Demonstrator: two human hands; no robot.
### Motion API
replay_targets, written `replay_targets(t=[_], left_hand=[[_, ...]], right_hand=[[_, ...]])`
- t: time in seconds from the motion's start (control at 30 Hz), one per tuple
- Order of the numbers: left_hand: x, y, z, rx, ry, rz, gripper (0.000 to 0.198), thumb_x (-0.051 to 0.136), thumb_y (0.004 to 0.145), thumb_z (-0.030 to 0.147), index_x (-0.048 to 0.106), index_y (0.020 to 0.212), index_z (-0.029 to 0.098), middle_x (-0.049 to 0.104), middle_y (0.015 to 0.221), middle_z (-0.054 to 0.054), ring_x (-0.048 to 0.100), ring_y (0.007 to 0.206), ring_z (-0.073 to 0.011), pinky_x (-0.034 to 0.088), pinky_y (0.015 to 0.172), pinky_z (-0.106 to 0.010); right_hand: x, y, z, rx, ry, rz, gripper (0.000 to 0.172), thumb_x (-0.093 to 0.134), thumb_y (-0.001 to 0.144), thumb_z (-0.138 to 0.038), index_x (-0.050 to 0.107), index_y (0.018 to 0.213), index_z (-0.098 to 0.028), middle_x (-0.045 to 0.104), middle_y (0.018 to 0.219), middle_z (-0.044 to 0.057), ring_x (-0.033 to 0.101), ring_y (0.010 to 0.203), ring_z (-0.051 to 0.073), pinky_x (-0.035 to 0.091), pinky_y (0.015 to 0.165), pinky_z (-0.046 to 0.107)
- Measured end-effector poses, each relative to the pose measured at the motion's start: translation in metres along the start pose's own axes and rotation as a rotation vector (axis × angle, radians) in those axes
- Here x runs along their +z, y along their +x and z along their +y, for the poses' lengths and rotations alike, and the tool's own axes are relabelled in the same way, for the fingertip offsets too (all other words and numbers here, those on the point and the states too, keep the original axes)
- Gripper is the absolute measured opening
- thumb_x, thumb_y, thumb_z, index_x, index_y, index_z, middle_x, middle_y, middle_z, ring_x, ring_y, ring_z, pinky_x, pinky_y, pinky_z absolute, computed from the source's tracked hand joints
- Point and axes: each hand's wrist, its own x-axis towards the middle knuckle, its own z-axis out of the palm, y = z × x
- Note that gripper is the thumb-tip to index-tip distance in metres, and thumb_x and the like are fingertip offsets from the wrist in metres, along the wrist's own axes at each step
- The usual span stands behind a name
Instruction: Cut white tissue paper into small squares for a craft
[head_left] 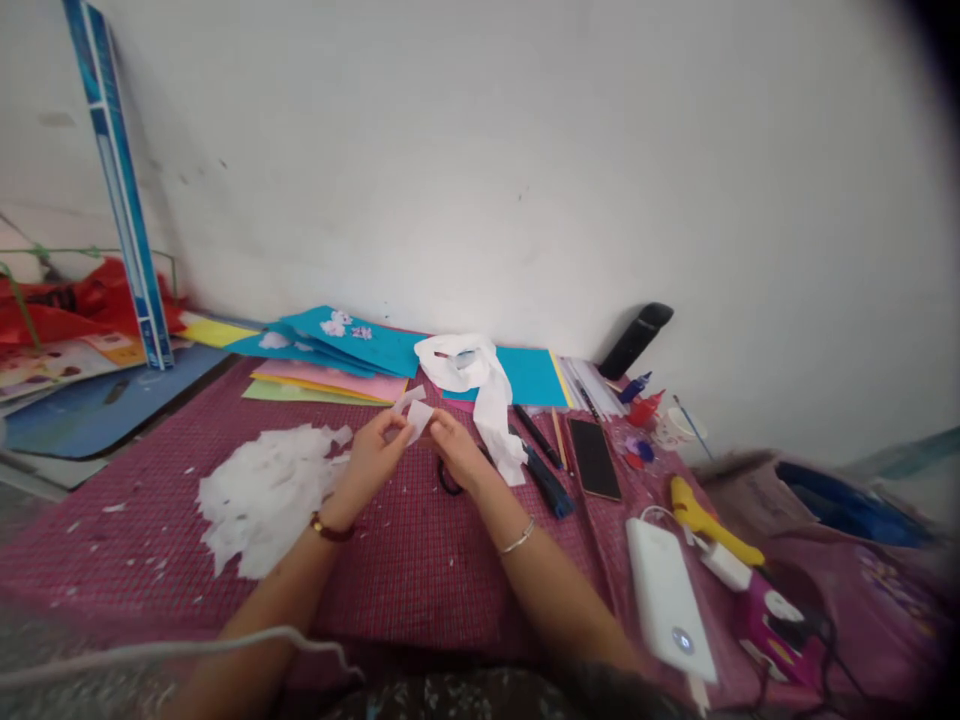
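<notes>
Over the middle of the checked table, my left hand [379,450] and my right hand [456,450] meet at a small piece of white tissue paper [420,420]. Fingers of both hands pinch it, with one strip of it rising behind the left fingertips. To the left of my left hand lies a heap of torn white paper pieces [262,490]. A loose roll of white tissue paper [457,365] rests behind my hands, its tail hanging down to the right. Beside my right hand shows the dark loop of a scissors handle [448,478], partly hidden by that hand.
Coloured paper sheets [360,345] are stacked at the back near the wall. To the right lie a phone [595,458], a dark blue stapler-like tool [551,485], a white power bank [670,595] and a yellow glue gun [709,525]. A white cable [187,648] crosses the lower left.
</notes>
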Motion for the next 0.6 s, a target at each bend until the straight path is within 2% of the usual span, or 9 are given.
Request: replay_targets(t=[0.1, 0.2, 0.3, 0.4, 0.5, 0.57, 0.6], left_hand=[[0.011, -0.005, -0.006, -0.148, -0.220, -0.062, 0.022, 0.071, 0.076, 0.037, 0.060, 0.083, 0.020, 0.057, 0.063, 0.004, 0.052, 0.057, -0.0136, 0.040, 0.056, -0.024], [0.010, -0.010, -0.012, -0.382, -0.460, -0.203, 0.038, 0.077, 0.072, 0.041, 0.060, 0.100, 0.021, 0.061, 0.068, 0.004, 0.050, 0.051, -0.0107, 0.038, 0.048, -0.022], [0.006, -0.011, -0.012, -0.515, -0.554, -0.300, 0.035, 0.082, 0.068, 0.040, 0.063, 0.088, 0.018, 0.059, 0.068, 0.004, 0.037, 0.042, -0.0037, 0.031, 0.041, -0.019], [0.005, -0.011, -0.012, -0.551, -0.584, -0.323, 0.035, 0.084, 0.066, 0.041, 0.060, 0.075, 0.016, 0.052, 0.061, 0.007, 0.028, 0.039, -0.0006, 0.027, 0.038, -0.017], [0.007, -0.013, -0.014, -0.539, -0.552, -0.340, 0.035, 0.084, 0.066, 0.040, 0.060, 0.072, 0.016, 0.053, 0.060, 0.007, 0.033, 0.040, -0.0019, 0.030, 0.040, -0.017], [0.007, -0.014, -0.015, -0.484, -0.512, -0.344, 0.032, 0.084, 0.067, 0.039, 0.064, 0.078, 0.016, 0.062, 0.068, 0.003, 0.048, 0.049, -0.0061, 0.041, 0.048, -0.019], [0.007, -0.014, -0.016, -0.443, -0.504, -0.335, 0.033, 0.084, 0.067, 0.038, 0.067, 0.086, 0.017, 0.068, 0.078, -0.001, 0.059, 0.061, -0.0103, 0.048, 0.057, -0.021]], right_hand=[[0.003, 0.010, -0.001, -0.023, -0.001, 0.152, 0.045, 0.077, 0.063, -0.059, 0.058, 0.075, -0.021, 0.064, 0.072, 0.000, 0.057, 0.069, 0.016, 0.047, 0.068, 0.028], [-0.003, 0.018, -0.009, -0.041, 0.074, 0.309, 0.037, 0.075, 0.062, -0.052, 0.055, 0.070, -0.021, 0.056, 0.063, -0.004, 0.048, 0.060, 0.012, 0.041, 0.060, 0.024], [-0.014, 0.021, -0.023, -0.096, 0.118, 0.387, 0.033, 0.073, 0.062, -0.048, 0.056, 0.072, -0.021, 0.054, 0.063, -0.004, 0.046, 0.061, 0.012, 0.040, 0.059, 0.023], [-0.020, 0.019, -0.033, -0.104, 0.087, 0.388, 0.032, 0.071, 0.062, -0.048, 0.057, 0.072, -0.021, 0.055, 0.065, -0.003, 0.047, 0.063, 0.012, 0.040, 0.059, 0.023], [-0.020, 0.017, -0.038, -0.096, 0.058, 0.362, 0.031, 0.071, 0.063, -0.048, 0.056, 0.070, -0.022, 0.053, 0.063, -0.004, 0.045, 0.061, 0.012, 0.038, 0.057, 0.023], [-0.018, 0.015, -0.039, -0.106, 0.050, 0.335, 0.031, 0.071, 0.064, -0.048, 0.055, 0.069, -0.022, 0.052, 0.062, -0.004, 0.043, 0.060, 0.012, 0.037, 0.056, 0.023], [-0.017, 0.015, -0.039, -0.108, 0.040, 0.319, 0.032, 0.071, 0.064, -0.048, 0.054, 0.069, -0.022, 0.051, 0.062, -0.004, 0.043, 0.060, 0.011, 0.037, 0.056, 0.023]])
